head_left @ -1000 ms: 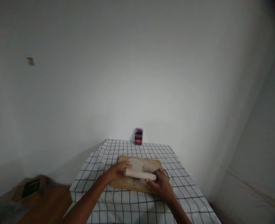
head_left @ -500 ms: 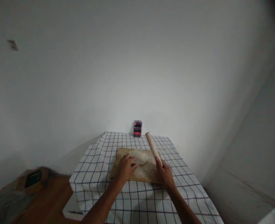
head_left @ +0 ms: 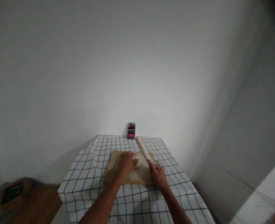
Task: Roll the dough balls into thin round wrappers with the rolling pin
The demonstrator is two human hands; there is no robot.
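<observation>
A flour-dusted wooden board (head_left: 115,179) lies on the table in front of me. On it sits a pale piece of dough (head_left: 138,161), largely covered by my left hand (head_left: 127,161). That hand's fingers curl over the dough's far side and its thumb presses on the right part. My right hand (head_left: 159,175) grips the near end of a wooden rolling pin (head_left: 143,149), whose far end slants up and left, beyond the board. How the fingers on the dough's far side sit is partly hidden.
A checked white cloth (head_left: 86,171) covers the table. An upright small dark item (head_left: 131,131), blurred by pixels, stands at the back against the white wall (head_left: 137,77). A brown box-like object (head_left: 13,193) lies low on the left, beside the wooden floor.
My left hand has moved farther over the dough, hiding more of it; less dough shows now. The rolling pin stays in my right hand. The view has turned slightly right.
</observation>
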